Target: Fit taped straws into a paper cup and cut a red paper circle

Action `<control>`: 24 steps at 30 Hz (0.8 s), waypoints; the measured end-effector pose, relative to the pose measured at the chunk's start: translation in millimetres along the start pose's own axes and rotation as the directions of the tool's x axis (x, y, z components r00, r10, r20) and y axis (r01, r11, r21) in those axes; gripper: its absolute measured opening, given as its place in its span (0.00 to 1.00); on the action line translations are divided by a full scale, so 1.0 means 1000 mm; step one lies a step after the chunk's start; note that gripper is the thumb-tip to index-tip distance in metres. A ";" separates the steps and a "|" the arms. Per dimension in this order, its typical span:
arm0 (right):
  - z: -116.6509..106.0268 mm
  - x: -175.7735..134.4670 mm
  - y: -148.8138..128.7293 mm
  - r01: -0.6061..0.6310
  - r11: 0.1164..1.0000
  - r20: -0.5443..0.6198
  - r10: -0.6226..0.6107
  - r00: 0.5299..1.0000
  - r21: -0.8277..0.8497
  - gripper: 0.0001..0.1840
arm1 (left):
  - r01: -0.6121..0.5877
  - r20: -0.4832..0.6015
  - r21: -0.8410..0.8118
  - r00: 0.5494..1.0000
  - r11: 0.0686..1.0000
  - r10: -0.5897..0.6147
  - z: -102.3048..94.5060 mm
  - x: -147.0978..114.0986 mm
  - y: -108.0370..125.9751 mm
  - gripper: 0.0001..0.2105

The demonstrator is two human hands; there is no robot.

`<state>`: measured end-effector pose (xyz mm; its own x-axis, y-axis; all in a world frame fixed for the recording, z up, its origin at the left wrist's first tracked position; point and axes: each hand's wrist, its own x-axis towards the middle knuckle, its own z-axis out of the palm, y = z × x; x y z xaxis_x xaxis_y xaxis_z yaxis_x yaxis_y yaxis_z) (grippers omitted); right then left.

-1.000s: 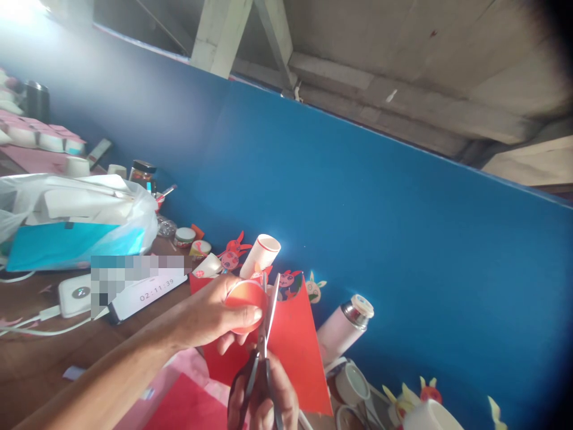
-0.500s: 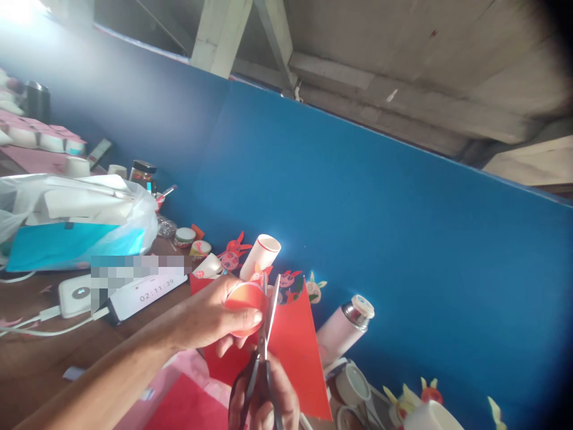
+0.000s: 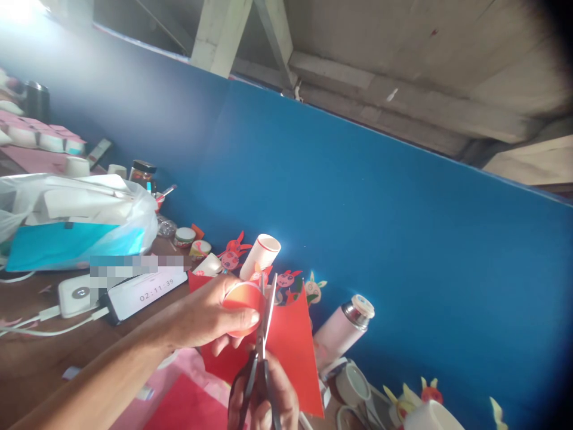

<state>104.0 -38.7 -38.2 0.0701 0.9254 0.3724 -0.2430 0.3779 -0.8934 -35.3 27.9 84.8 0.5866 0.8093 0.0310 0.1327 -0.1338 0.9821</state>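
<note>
My left hand (image 3: 224,316) is closed on a sheet of red paper (image 3: 290,358) and a round orange-red piece with a pale rim (image 3: 239,295). The thumb presses on the round piece, with the fingers behind. Whether that piece is a flat disc or a cup's mouth I cannot tell. Black-handled scissors (image 3: 259,349) sit in my right hand (image 3: 271,388), fingers wrapped round the handles. Their blades are slightly apart and point upward just right of the round piece, one of them in front of the red paper. A curved notch shows in the sheet's top edge.
Behind the paper stand a white paper cup (image 3: 262,254) and several paper rabbit faces (image 3: 289,279). A thermos (image 3: 344,331) and mugs (image 3: 353,383) are at right. Left are a phone (image 3: 147,292), a power bank with cables (image 3: 78,297) and a plastic bag (image 3: 138,206). A blue partition (image 3: 358,239) rises behind.
The red paper and round piece have shifted slightly left with my left hand. The scissors' blade tips have tilted a little left; both hands keep their hold.
</note>
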 end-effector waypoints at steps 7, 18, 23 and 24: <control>-0.002 0.001 0.002 -0.025 1.000 0.018 0.025 1.000 0.000 0.42 | 0.079 -0.059 0.005 0.995 0.997 -0.078 0.001 -0.004 0.001 0.13; -0.004 -0.002 0.018 -0.027 0.993 -0.028 0.030 0.999 0.118 0.36 | 0.138 -0.079 0.060 0.988 0.989 -0.133 -0.002 -0.005 0.002 0.22; -0.004 0.000 0.018 -0.040 0.996 -0.002 0.040 0.999 0.085 0.37 | 0.157 -0.117 0.053 0.982 0.986 -0.150 -0.005 -0.008 0.005 0.24; -0.003 0.000 0.017 -0.035 0.997 -0.004 0.035 0.999 0.067 0.38 | 0.161 -0.122 0.063 0.981 0.985 -0.152 -0.005 -0.009 0.006 0.23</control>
<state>103.1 -32.0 -54.4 0.0651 0.9382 0.3399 -0.3096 0.3428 -0.8869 -44.0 22.9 91.3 0.4573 0.8841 -0.0963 0.2756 -0.0379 0.9605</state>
